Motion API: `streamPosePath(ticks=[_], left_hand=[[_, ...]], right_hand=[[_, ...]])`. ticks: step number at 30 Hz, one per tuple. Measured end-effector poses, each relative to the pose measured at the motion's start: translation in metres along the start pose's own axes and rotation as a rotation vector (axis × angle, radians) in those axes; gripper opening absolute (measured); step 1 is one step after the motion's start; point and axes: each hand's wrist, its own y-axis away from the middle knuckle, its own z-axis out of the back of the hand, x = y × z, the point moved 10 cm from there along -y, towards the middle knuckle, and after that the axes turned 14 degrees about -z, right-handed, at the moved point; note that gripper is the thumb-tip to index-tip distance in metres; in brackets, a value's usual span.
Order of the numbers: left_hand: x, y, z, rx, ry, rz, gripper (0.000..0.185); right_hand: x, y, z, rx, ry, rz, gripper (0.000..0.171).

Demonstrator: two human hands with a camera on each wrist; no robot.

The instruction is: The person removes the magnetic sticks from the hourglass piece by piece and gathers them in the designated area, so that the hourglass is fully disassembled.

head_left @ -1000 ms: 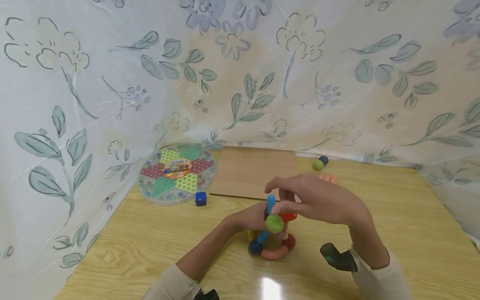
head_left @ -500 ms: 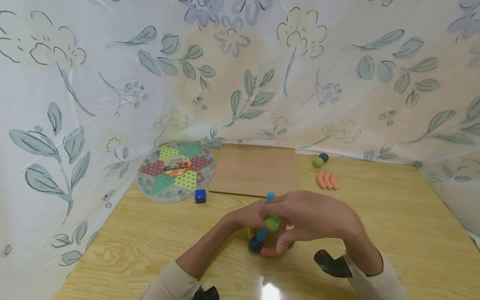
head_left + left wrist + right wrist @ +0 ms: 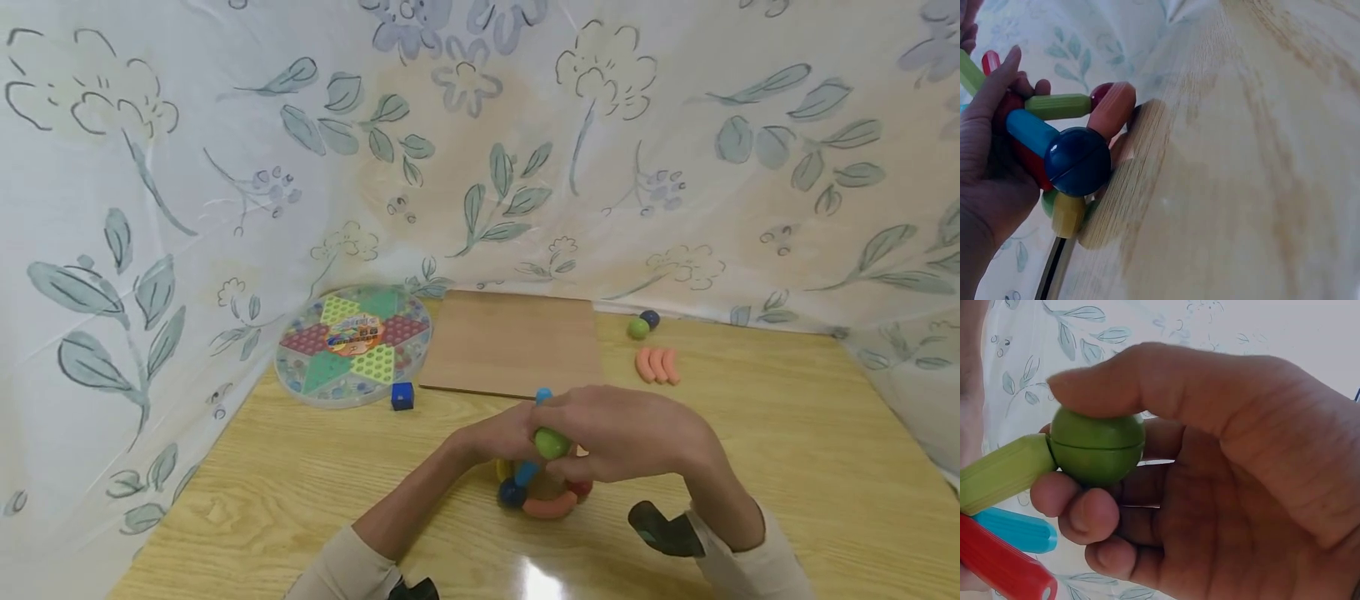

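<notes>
Wooden table (image 3: 787,433), floral cloth behind. Head view: right hand (image 3: 622,433) had dropped lower onto the toy structure (image 3: 543,487) than a second ago. Checkers board (image 3: 352,344) label unreadable. Left wrist: left hand (image 3: 988,156) gripped the structure. Right wrist: right fingers (image 3: 1079,512) pinched the green ball (image 3: 1097,447).

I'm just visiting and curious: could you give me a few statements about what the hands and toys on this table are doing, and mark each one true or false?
1. The right hand pinches a green ball between thumb and fingers. True.
2. The left hand lies flat on the table, away from the toy. False: it holds the stick-and-ball structure.
3. Three orange sticks lie side by side beyond the hands. True.
4. The small blue cube sits on top of the round game board. False: it rests on the table just beside the board.
5. The green ball joins a green stick. True.
</notes>
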Motion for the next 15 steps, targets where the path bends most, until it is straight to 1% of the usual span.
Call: streamPosePath(ticks=[3,6,9,11,13,15], left_hand=[[0.000,0.002,0.000,-0.002,0.011,0.015,0.025],[0.000,0.004,0.001,-0.011,0.007,0.042,0.031],[0.002,0.005,0.001,-0.016,0.023,0.056,0.040],[0.000,0.004,-0.001,-0.013,0.054,0.034,0.040],[-0.003,0.001,-0.004,-0.003,0.099,-0.013,0.036],[-0.008,-0.003,-0.007,0.020,0.138,-0.069,0.026]], right_hand=[[-0.001,-0.001,-0.001,0.025,-0.024,-0.021,0.021],[-0.004,-0.004,-0.004,0.080,-0.084,-0.046,0.021],[-0.006,-0.007,-0.007,0.129,-0.145,-0.054,0.013],[-0.008,-0.007,-0.007,0.142,-0.183,-0.054,0.012],[-0.012,-0.006,-0.003,0.123,-0.197,-0.050,0.012],[-0.018,-0.003,0.004,0.089,-0.200,-0.059,0.010]])
